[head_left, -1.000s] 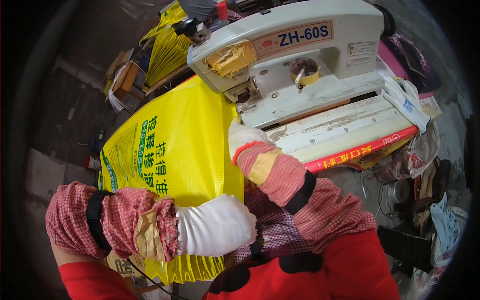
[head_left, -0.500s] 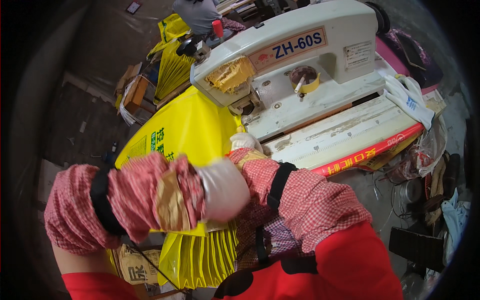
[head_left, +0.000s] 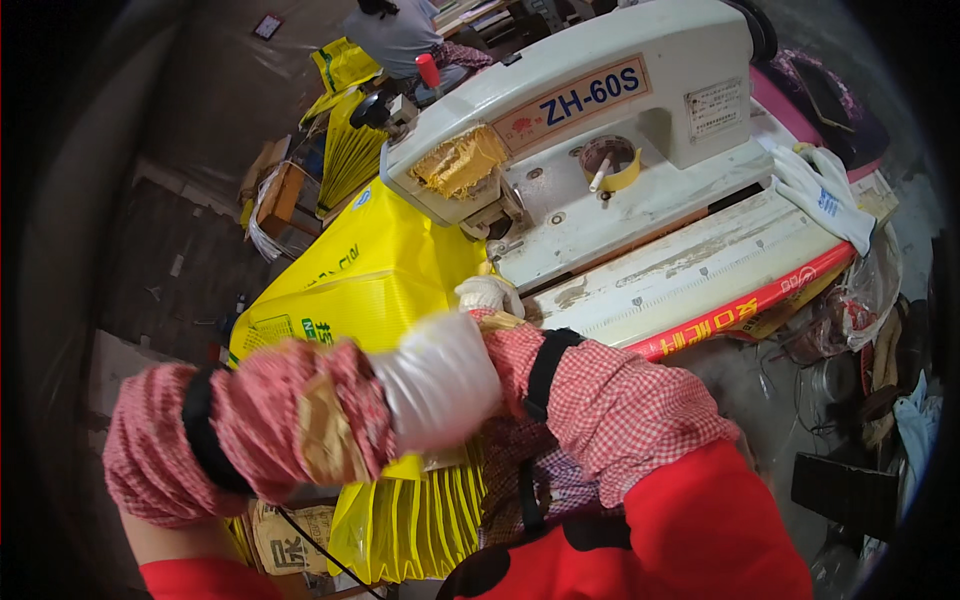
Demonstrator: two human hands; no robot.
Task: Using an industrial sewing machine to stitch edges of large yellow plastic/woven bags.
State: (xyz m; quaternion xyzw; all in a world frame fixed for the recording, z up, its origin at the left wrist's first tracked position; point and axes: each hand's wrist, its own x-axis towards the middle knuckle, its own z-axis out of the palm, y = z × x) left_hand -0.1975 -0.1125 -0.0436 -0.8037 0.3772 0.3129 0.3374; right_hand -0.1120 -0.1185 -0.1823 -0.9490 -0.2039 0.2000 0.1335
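A large yellow printed woven bag [head_left: 345,290] lies slanting under the head of a pale industrial sewing machine [head_left: 590,95]. My right hand [head_left: 490,295], in a white knit glove, is closed at the bag's right edge, just in front of the needle area. Nearer me, my left hand [head_left: 440,380] crosses over the front part of the bag in a white glove. Motion blurs it and its fingers are hidden, so its grip does not show. Both forearms wear red-checked sleeves with black bands.
A tape roll [head_left: 610,165] sits on the machine bed. White gloves [head_left: 822,195] lie at the table's right end. Below hangs a stack of folded yellow bags [head_left: 410,525]. Farther back are more yellow bags [head_left: 345,150] and a seated person [head_left: 395,35].
The bag has shifted and creased, its printed face now folded differently. My left hand and forearm have moved slightly, while my right hand stays near the needle area.
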